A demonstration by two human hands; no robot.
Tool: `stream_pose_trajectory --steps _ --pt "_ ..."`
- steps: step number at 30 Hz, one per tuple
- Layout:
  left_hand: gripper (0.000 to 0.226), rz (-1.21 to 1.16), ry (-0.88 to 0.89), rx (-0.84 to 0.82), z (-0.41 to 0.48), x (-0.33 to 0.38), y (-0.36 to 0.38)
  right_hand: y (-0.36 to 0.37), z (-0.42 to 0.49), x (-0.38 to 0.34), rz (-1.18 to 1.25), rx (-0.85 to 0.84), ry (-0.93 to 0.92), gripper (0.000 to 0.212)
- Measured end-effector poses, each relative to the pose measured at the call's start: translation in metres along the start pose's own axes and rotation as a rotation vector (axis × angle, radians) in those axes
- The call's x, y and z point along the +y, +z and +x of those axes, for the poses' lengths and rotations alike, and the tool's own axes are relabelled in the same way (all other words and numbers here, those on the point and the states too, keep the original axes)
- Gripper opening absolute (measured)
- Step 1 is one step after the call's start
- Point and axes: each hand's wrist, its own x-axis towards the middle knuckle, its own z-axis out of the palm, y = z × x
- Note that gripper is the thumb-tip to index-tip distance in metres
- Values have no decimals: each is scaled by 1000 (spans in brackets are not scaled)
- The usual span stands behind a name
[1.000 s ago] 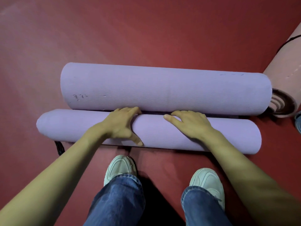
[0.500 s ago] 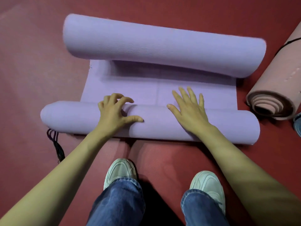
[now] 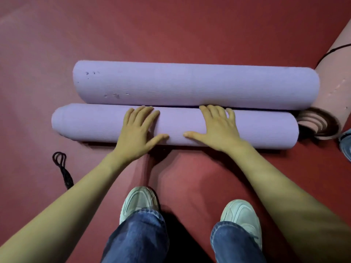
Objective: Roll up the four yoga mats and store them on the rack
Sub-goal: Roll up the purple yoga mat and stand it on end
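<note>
Red floor (image 3: 171, 35): our left hand (image 3: 137, 133) and right hand (image 3: 218, 130) press, fingers (image 3: 145, 113) straight, on the near purple mat roll (image 3: 85, 124); released unstrapped, it may uncoil.

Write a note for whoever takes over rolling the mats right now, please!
Left hand rests flat on the near purple roll. Right hand rests flat on the same roll.
Far purple roll lies against it behind; pink rolled mat at the right; black cord on the floor, left.
Done: pink mat rolled. Left: finish the purple rolls, store everything on the rack, not in view.
</note>
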Motion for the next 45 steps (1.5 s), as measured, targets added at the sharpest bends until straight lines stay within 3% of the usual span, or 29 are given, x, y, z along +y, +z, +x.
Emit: stream_pose_trajectory --steps 3,8,11,14,23,32,41,45 --pt "99 89 5 -142 -11 5 3 -3 5 4 11 -18 -15 109" --pt "120 157 -15 -300 14 -3 -1 5 -2 2 46 79 -19 96" --pt "127 186 -10 -363 35 -10 -5 5 -5 5 -49 -32 -53 117" --pt "124 215 3 -375 50 -12 -7 -1 6 9 -140 -72 -64 129" --pt "111 178 -5 -383 60 -8 -15 -11 23 8 -214 -57 -108 119" --pt "102 159 -35 -339 -17 17 -27 15 -36 1 -159 134 -215 122" --pt "100 104 -91 -373 -76 30 -51 24 -91 -29 -121 57 -222 124" --pt "106 109 -102 -430 -70 24 -49 9 -74 -24 118 -33 -180 94"
